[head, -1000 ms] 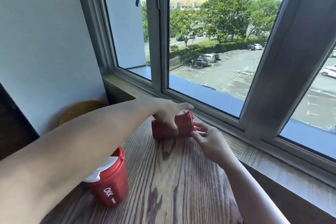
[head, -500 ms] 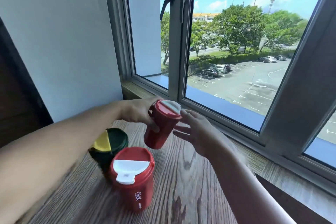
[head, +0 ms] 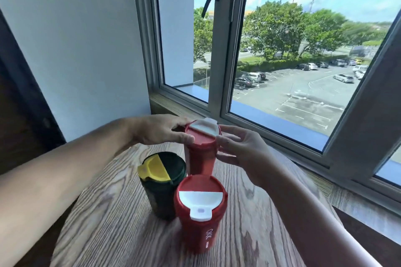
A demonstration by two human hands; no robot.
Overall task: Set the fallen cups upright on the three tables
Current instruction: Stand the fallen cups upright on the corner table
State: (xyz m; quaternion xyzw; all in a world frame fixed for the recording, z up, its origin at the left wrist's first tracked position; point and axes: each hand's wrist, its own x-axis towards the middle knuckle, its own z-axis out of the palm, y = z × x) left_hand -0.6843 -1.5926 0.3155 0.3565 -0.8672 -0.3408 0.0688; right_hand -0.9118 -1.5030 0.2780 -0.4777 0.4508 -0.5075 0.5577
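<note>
Red cup [head: 201, 147] upright between hands, left hand [head: 160, 129] gripping rim.

Near red cup [head: 200, 212]: white lettering "OKK" on the side wall, running vertically.
Below "OKK": a small white mark, too small to read.
Far red cup [head: 201, 154]: no legible text.
Green cup [head: 161, 188]: no legible text.
</note>
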